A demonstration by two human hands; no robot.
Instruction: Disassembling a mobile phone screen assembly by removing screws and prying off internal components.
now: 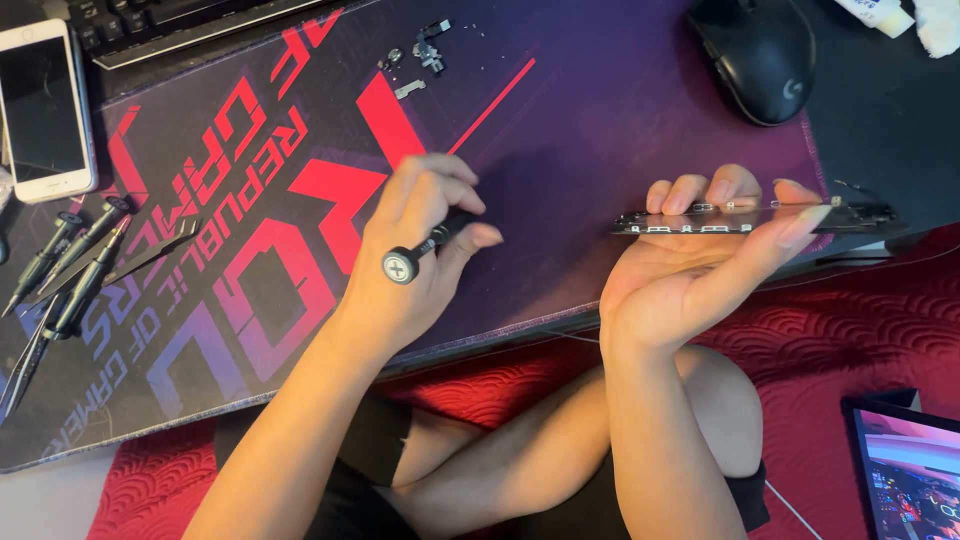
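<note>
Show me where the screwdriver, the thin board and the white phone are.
screwdriver [402, 264]: head view, round cap end.
thin board [700, 222]: head view, near edge.
white phone [42, 105]: head view, dark screen.

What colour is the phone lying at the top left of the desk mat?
White, with a dark, switched-off screen; the phone shows best in the head view, beside the keyboard.

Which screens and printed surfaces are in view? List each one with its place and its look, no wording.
White smartphone: top left, lying flat beside the mat, dark blank screen.
Tablet: bottom right corner on the red quilted cloth, screen lit in pink and blue, partly cut off.
Desk mat: spread across the middle, dark purple with large red, pink and blue lettering and a logo.
Thin phone panel: held edge-on in the right hand, its face not visible.
</note>
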